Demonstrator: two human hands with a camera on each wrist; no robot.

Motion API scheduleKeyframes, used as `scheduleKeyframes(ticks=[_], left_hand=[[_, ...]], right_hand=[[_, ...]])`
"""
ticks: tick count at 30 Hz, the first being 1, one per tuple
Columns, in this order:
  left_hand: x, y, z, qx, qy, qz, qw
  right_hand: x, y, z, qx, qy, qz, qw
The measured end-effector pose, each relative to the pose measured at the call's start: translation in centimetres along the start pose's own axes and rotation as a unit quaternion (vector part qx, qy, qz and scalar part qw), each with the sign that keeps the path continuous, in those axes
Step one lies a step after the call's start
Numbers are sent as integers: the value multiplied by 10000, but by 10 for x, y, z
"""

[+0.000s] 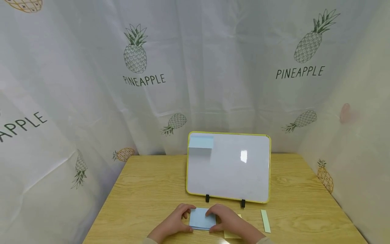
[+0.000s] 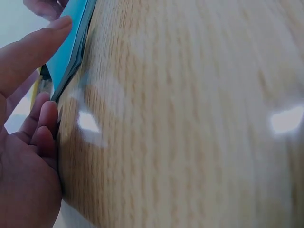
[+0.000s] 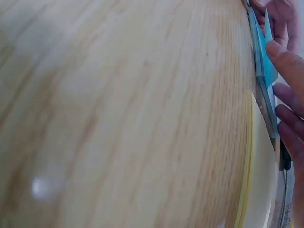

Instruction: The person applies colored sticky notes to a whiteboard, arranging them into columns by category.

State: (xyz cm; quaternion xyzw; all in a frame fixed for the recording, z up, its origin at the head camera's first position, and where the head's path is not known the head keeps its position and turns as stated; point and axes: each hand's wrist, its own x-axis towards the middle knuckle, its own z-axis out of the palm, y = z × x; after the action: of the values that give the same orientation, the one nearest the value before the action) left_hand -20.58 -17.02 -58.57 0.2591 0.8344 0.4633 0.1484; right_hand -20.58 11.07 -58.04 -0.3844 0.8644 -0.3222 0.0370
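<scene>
A pad of blue sticky notes (image 1: pixel 202 218) lies on the table in front of the whiteboard, between both hands. At its left side my left hand (image 1: pixel 176 219) grips the edge, index finger near the far corner and thumb near the close one. In the left wrist view, the left thumb (image 2: pixel 42 50) lies against the blue paper. My right hand (image 1: pixel 225 220) holds the pad's right side, thumb at the near corner and fingers over the top. Blue paper (image 3: pixel 269 28) stands partly apart from the stack in the right wrist view, near the right thumb (image 3: pixel 285 59).
A yellow-framed whiteboard (image 1: pixel 228 173) stands behind the hands on black feet (image 1: pixel 243 203); a light blue note (image 1: pixel 201 142) is stuck at its top left. A yellow sticky-note pad (image 3: pixel 259 166) lies beneath my right forearm. Farther right is a narrow pale green strip (image 1: pixel 265 221).
</scene>
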Motion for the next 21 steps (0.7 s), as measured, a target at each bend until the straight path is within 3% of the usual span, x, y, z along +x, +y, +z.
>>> scheduleKeyframes(ticks=[8,15,21], left_hand=[[0,-1,1,-74,82,-75,9999],[1,-3,2,-212,175,-73,9996],[2,-3,5,-165,342,-105,9992]], right_hand=[[1,1,-1,1043,28,470,9934],[9,-2,-1,1194,-42,674,9906],[13,-4,0,1322,27,577,9895]])
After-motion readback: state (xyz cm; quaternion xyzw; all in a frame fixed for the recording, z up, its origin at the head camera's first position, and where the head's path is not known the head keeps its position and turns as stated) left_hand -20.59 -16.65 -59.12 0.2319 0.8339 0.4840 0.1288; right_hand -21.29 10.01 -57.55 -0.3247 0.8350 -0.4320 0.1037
